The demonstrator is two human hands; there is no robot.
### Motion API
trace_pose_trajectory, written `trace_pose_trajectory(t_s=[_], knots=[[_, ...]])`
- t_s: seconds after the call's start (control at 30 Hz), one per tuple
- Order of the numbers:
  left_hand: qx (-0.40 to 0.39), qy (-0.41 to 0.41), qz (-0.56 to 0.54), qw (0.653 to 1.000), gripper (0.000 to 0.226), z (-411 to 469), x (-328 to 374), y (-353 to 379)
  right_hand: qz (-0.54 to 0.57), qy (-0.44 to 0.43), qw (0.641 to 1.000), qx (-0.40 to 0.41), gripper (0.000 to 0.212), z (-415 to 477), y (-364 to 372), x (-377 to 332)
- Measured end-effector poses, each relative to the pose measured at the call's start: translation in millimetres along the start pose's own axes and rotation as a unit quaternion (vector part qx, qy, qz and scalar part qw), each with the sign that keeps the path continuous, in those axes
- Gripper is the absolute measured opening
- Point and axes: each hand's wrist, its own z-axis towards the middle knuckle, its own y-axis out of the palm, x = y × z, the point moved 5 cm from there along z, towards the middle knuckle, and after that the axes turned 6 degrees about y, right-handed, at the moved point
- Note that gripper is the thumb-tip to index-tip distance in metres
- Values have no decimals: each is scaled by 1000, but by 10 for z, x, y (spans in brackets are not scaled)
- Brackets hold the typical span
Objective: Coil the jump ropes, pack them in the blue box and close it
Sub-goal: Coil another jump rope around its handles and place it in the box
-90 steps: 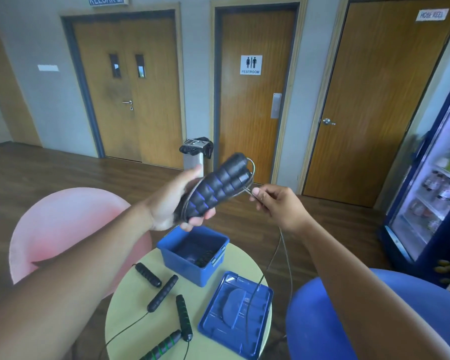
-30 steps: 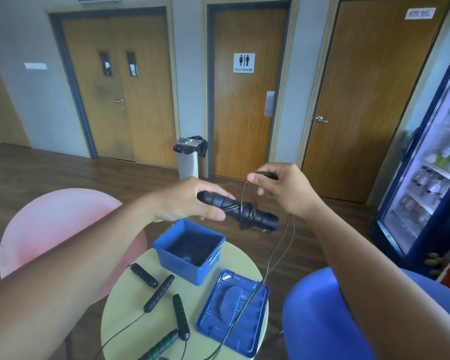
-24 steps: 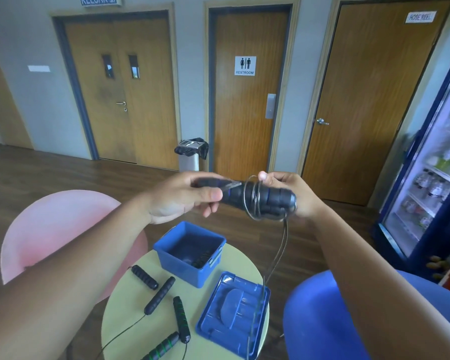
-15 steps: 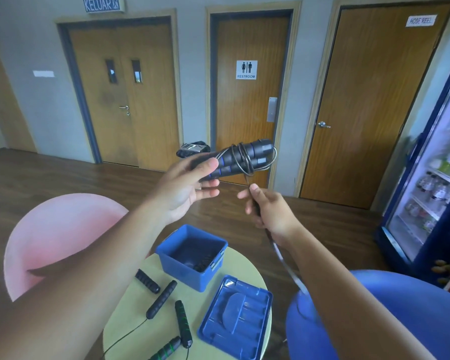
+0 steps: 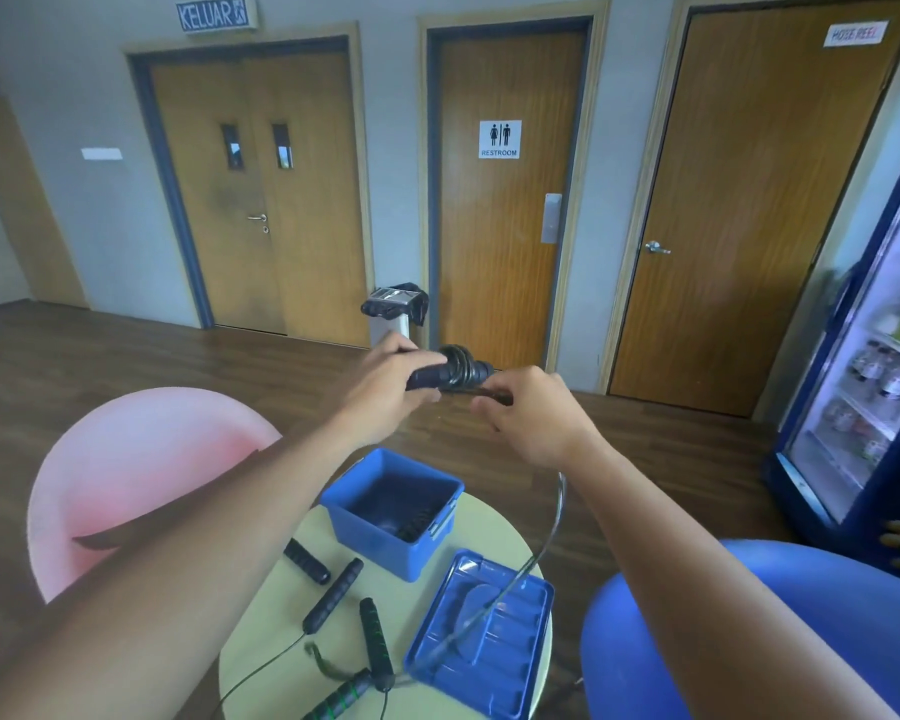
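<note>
Above the far edge of the round tabletop (image 5: 494, 527) both hands are busy with one jump rope; the left hand (image 5: 385, 394) is clenched round a pair of black handles (image 5: 450, 374), held roughly level, with several turns of cord wound about them; the right hand (image 5: 536, 415) pinches the cord just beside those turns. From that hand the loose cord (image 5: 558, 504) hangs down, crosses the blue lid (image 5: 513, 644) lying off the box near the right edge, and runs on toward the near edge. The blue box (image 5: 367, 550) stands open at the far edge; something dark lies inside, too dim to name. Four other handles (image 5: 333, 595) lie uncoiled toward the left and near edges, thin cords trailing off the tabletop.

Winding looks partly done, and the trailing length is the likely trouble. Drawn in, it could drag the lid off the edge or catch the cords lying near it. If the right hand lets the line go slack, the turns may slip off the handle ends and spring loose. A fat, uneven bundle may crowd the box and stop the lid seating.
</note>
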Motion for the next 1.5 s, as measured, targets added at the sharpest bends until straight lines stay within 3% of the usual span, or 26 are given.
trace_pose_trajectory(t_s=[0.13, 0.27, 0.37, 0.57, 0.67, 0.77, 0.87, 1.1, 1.2, 1.33, 1.4, 1.5], knots=[[-109, 8, -50, 993, 38, -1, 81, 16, 16, -40, 998, 42, 19, 30, -173, -71], [-202, 30, -188, 961, 30, -60, 119, -45, 104, -74, 991, -33, 18, 62, -304, 9], [-247, 11, -305, 920, 32, -139, 202, -87, 235, -38, 970, -46, 28, 95, -370, 194], [-222, -27, -542, 810, 54, -166, 224, -116, 425, -50, 900, -79, 46, 119, -202, 405], [-208, -9, -594, 777, 61, -150, 256, -121, 448, -82, 887, -74, 5, 105, -133, 407], [-123, 3, -646, 753, 55, -64, 300, -186, 478, -9, 877, -48, 12, 96, 15, 403], [4, -24, -644, 765, 32, 38, 286, -224, 454, 24, 890, -18, 35, 135, 96, 339], [176, -107, -566, 798, 25, 118, 148, -202, 307, 39, 951, -3, 26, 179, 149, 359], [243, -117, -453, 850, 27, 141, 41, -250, 215, 25, 976, 15, 19, 184, 186, 391], [249, -32, -123, 960, 38, 126, 90, -276, 106, -46, 993, 29, 15, 165, 190, 239], [223, 32, -27, 974, 40, 126, 107, -204, 57, -84, 994, 40, 12, 159, 176, 136], [141, 33, 0, 989, 41, 123, 14, -114, -17, -111, 992, 58, 16, 139, 155, 65]])
